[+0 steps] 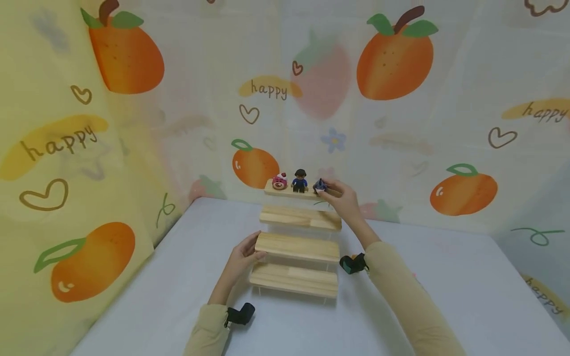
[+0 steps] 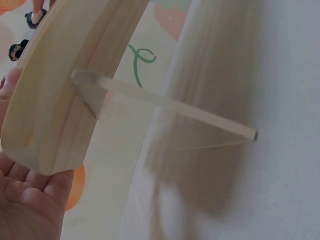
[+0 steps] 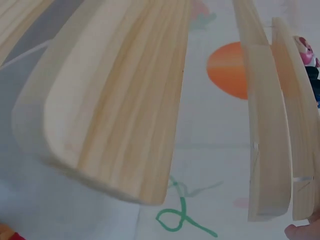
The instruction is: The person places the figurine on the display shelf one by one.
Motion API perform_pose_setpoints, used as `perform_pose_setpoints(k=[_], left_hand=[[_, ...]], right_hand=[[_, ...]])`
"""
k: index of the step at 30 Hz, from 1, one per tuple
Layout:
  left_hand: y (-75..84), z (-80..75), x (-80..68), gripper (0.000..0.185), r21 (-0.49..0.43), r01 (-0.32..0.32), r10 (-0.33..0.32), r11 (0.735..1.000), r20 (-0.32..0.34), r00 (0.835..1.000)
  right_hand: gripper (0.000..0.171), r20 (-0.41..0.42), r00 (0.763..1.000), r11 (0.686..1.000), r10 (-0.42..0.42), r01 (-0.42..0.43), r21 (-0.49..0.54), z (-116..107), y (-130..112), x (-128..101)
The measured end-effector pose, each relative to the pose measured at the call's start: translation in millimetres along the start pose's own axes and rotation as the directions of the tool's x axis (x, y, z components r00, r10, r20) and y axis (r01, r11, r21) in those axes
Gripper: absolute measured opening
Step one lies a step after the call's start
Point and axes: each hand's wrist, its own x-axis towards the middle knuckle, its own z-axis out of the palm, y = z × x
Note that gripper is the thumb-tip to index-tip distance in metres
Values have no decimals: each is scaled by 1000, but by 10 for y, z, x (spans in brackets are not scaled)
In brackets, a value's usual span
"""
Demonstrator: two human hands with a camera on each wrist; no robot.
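Observation:
A stepped wooden display rack (image 1: 297,247) with several tiers stands in the middle of the table. My left hand (image 1: 240,254) grips the left end of the second board from the bottom; its palm (image 2: 27,200) shows beside the board end in the left wrist view. At the right of the top board (image 1: 289,192), my right hand (image 1: 346,198) pinches a small dark blue-grey figurine (image 1: 319,186). To its left stand a toy figure in blue and black (image 1: 300,181) and a pink bear-faced figurine (image 1: 279,181) with a white top. Most of the right hand is outside the right wrist view.
White cloth (image 1: 445,296) covers the table. Fruit-printed curtains (image 1: 311,123) rise behind and at the sides. Thin clear legs (image 2: 175,106) hold up the boards. A small red and orange object (image 3: 10,233) shows at the lower left corner of the right wrist view.

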Motion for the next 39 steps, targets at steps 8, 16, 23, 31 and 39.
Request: perform_pose_setpoints(k=[8, 16, 23, 31, 39], left_hand=[[-77, -19, 18, 64, 12, 10, -10, 1000, -14, 1000], [-111, -17, 71, 65, 49, -30, 32, 998, -36, 999], [-81, -7, 53, 62, 52, -1, 3, 999, -32, 999], [-84, -15, 66, 63, 71, -30, 33, 997, -36, 999], [-101, -8, 37, 64, 48, -28, 30, 998, -35, 999]], right_hand=[[42, 16, 1000, 999, -4, 5, -34, 31, -357, -130], [45, -4, 1000, 1000, -6, 6, 3, 12, -235, -43], [46, -29, 1000, 1000, -5, 4, -21, 32, 22, 49], [52, -11, 1000, 996, -11, 10, -93, -57, 34, -17], [47, 13, 999, 997, -41, 42, -72, -385, -55, -330]])
